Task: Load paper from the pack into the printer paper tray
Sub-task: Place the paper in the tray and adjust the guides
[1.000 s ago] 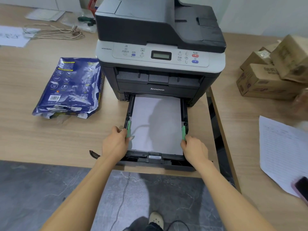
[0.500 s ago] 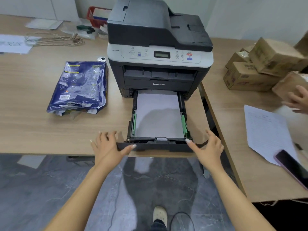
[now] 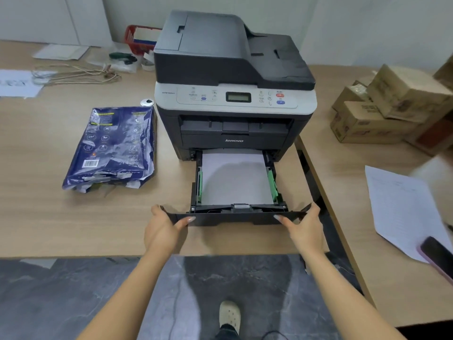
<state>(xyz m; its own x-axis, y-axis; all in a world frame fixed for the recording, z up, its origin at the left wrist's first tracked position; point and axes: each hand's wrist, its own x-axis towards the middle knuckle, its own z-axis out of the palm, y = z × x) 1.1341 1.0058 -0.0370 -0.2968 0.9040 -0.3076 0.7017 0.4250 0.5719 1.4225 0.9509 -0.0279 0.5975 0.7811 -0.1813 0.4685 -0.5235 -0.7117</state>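
Head view: left hand [image 3: 163,228] grips the left end of the paper tray [image 3: 235,217] front panel, thumb laid along the front face, fingers curled behind the edge; right hand [image 3: 305,225] mirrors it on the right end, thumb on the face, fingers wrapped over the corner. Tray is matte black plastic, rectangular, drawn partway out of the printer [image 3: 234,94] just beyond both hands, front lip long and thin with upturned tips. Paper [image 3: 234,177] lies flat inside, smooth white stack, squared between two glossy green side guides [image 3: 272,184]. Printer boxy, dark grey top, pale grey control band with small LCD, red and blue buttons. Up-left of the left hand, well apart, the pack [image 3: 112,146]: shiny crinkled dark-blue wrapper, torn open at the near end, white sheet edges showing, lying flat on the wood-grain laminate desk [image 3: 49,217]. Right of the right hand, loose printed sheet [image 3: 402,207] and dark phone [image 3: 438,256]; brown cardboard boxes [image 3: 392,106] beyond. Floor below grey marbled stone.
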